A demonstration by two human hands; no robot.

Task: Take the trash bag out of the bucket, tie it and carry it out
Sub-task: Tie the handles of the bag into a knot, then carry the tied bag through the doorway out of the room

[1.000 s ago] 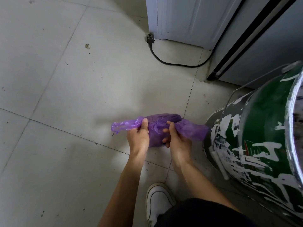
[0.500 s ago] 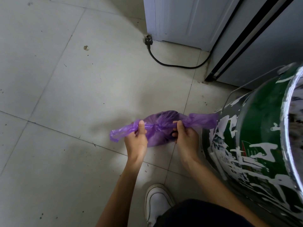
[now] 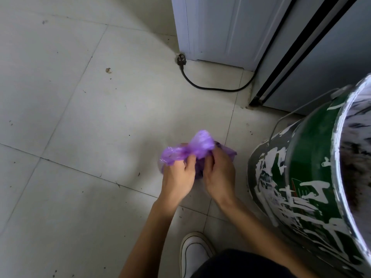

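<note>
Tying step in hand, judged from the gathered plastic: purple trash bag (image 3: 197, 151) already out of the bucket and bunched low over the tiled floor (image 3: 80, 121), whether resting on the tile or held just above it not clear. At left, bare tile with a scrap of debris (image 3: 108, 70), well apart from the work. Left hand (image 3: 177, 178) curled closed around one gathered end of the bag, a crumpled tail of plastic spilling out past the knuckles on the far left side. Between the two hands, a rounded loop of bag standing up above the fingertips, the rest of the bag tucked beneath and mostly hidden by the palms. Right hand (image 3: 219, 174) likewise closed on the other gathered end, thumb pressed against the plastic, a small flap showing beyond it. Just beside that hand on the right, green paint-splashed bucket (image 3: 305, 177), tilted in the wide view, apart from the bag. Behind, a black power cord (image 3: 208, 87) trailing along the white cabinet (image 3: 216, 31). Next move, by judgement: loop drawn through and both ends pulled apart firmly to cinch the knot, gently enough not to tear thin film; then lifting by the knot for carrying out.
</note>
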